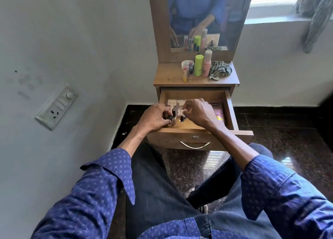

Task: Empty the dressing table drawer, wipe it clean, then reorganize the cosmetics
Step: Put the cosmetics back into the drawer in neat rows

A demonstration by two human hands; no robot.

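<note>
In the open wooden drawer (pixel 229 111), our left hand (pixel 155 117) curled round upright black-capped clear bottles (pixel 172 119); our right hand (pixel 195 113) pinched a small dark bottle (pixel 182 118) upright just beside them.

drawer (pixel 229 111) pulled open, wood; small nail polish bottles (pixel 173 117) upright at its front-left, one dark bottle (pixel 182 119) mid-front, white compartmented box (pixel 175 103) at back-left, pink packet (pixel 219 114) flat along right wall; green can (pixel 198 65), pink bottle (pixel 206 64), striped cloth (pixel 220 70) on tabletop back edge
</note>
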